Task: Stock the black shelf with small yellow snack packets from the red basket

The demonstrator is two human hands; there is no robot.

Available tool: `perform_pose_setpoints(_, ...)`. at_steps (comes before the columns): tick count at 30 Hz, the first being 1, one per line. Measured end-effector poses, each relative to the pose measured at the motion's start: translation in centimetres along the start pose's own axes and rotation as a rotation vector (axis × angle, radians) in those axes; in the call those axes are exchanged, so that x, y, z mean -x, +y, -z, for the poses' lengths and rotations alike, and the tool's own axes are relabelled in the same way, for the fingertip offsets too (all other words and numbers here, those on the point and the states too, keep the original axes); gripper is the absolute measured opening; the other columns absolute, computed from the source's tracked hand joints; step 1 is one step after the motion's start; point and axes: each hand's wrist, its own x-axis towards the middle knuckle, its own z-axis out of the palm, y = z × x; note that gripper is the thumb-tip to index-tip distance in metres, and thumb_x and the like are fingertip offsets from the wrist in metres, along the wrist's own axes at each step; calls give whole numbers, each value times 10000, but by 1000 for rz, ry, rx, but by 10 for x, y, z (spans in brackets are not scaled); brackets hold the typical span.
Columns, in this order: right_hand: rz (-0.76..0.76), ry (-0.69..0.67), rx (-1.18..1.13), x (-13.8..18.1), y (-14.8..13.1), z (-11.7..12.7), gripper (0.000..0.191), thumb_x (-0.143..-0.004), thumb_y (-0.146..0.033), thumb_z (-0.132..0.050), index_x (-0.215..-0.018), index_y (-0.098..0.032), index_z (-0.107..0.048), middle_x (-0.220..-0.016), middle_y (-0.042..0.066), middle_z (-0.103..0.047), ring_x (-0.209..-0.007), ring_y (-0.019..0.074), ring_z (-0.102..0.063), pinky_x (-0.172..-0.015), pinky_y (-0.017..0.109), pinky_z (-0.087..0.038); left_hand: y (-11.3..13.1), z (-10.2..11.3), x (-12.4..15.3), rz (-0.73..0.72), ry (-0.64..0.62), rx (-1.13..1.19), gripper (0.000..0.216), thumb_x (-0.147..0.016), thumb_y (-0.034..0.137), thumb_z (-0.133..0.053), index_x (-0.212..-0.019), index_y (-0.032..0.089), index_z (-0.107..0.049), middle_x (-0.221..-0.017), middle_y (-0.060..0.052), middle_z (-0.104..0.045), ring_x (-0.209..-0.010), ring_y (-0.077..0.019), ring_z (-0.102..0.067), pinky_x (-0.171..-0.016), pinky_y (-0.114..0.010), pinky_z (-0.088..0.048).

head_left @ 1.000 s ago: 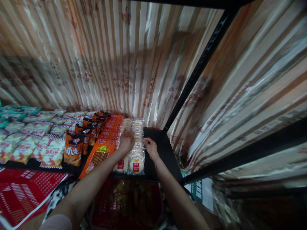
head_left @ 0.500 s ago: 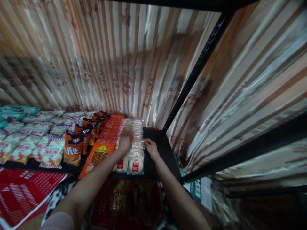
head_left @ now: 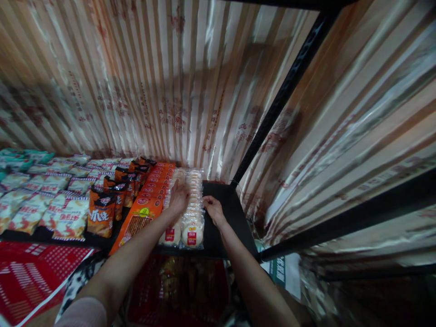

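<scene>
Two rows of round white crackers in clear wrappers lie overlapped on the black shelf, the right row's front packet [head_left: 192, 236] and the left row's front packet [head_left: 170, 235] bearing red labels. My left hand [head_left: 179, 199] rests over the left row, fingers stretched forward and slightly blurred, reaching the gap between the rows. At the right row's outer edge is my right hand [head_left: 214, 210], its thumb and fingertips pinched together at the wrapper edges. The fingertips hide exactly how much wrapper they grip.
Orange stick-snack packs [head_left: 145, 213], brown-orange bags [head_left: 101, 213] and white bags [head_left: 71, 215] line the shelf leftward. A black post [head_left: 272, 109] rises at the back right corner. A red basket [head_left: 37, 272] sits low left. Striped sheeting [head_left: 190, 91] hangs behind.
Both hands stay at almost the same spots along the cracker rows. The left fingers shift slightly; the view moves a little to the right.
</scene>
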Motion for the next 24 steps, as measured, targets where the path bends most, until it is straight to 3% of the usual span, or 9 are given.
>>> perform_pose_setpoints(6,17,40,-68,1,1,-5,200,-597,-383,-629,-666,-198,-598,-575,-34,-542,-542,107,-458,-539,232,-369,-3,4,3,-33,31,23,178,-805,186,-448,-853,191,-620,-1011,-67,-642,-1126,-210,-500,-1142,-469,-171)
perform_pose_setpoints(12,-35,70,-115,6,0,-2,284,-575,-434,-659,-723,-196,-613,-596,-30,-558,-533,110,-475,-540,244,-385,3,18,18,-54,49,24,228,-820,193,-438,-946,191,-628,-1102,-71,-613,-1250,-225,-385,-1138,-491,-177)
perform_pose_setpoints(18,-1,-7,-27,18,-3,6,313,-647,-486,-636,-742,-187,-630,-587,-27,-556,-546,110,-474,-537,230,-365,4,23,30,-23,58,27,211,-813,207,-448,-833,194,-657,-1190,-58,-585,-1328,-250,-265,-1117,-497,-229)
perform_pose_setpoints(24,34,-11,-14,16,-8,2,277,-631,-462,-650,-692,-192,-633,-575,-29,-554,-547,109,-468,-552,233,-376,8,21,20,-72,21,-18,228,-800,185,-440,-844,206,-662,-1096,-57,-638,-1293,-223,-335,-1157,-484,-114)
